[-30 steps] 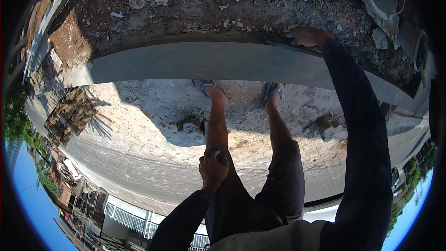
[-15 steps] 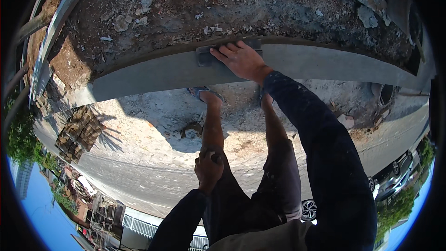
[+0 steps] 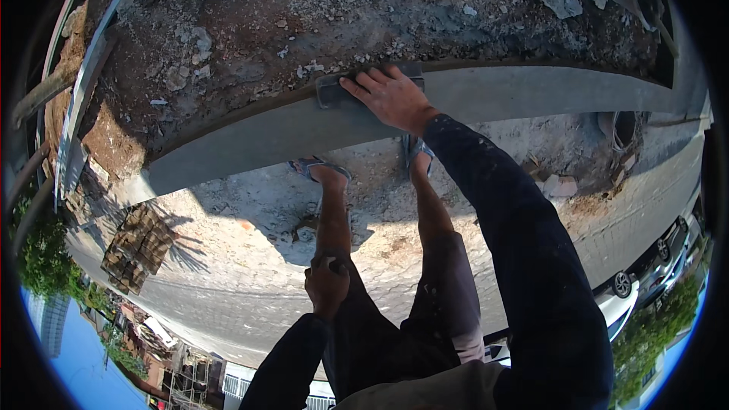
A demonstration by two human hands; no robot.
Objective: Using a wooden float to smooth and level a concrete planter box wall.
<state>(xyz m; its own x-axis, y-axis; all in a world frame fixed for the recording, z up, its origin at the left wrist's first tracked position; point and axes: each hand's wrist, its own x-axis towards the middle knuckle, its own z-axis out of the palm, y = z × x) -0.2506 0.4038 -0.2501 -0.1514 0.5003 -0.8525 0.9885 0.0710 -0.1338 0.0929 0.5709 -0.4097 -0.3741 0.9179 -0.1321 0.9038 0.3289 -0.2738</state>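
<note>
My right hand (image 3: 393, 99) is on a dark rectangular hand float (image 3: 329, 93), its fingers spread over the back and the grip hidden beneath the palm. The float lies flat across the far edge of a smooth grey cement strip (image 3: 250, 135), the top of a low curb or wall. My left hand (image 3: 326, 288) rests by my left knee with its fingers curled. Something small and dark shows between thumb and fingers there, too unclear to name.
Rough soil and rubble (image 3: 228, 23) lie beyond the strip. My sandalled feet stand on dusty ground at its near side. A stack of brown blocks (image 3: 137, 247) is at the left, a pipe end (image 3: 624, 133) at the right. Parked cars (image 3: 645, 281) line the street.
The view has shifted and turned slightly. My right hand and the float stay at nearly the same spot on the strip. My left hand remains by the knee.
</note>
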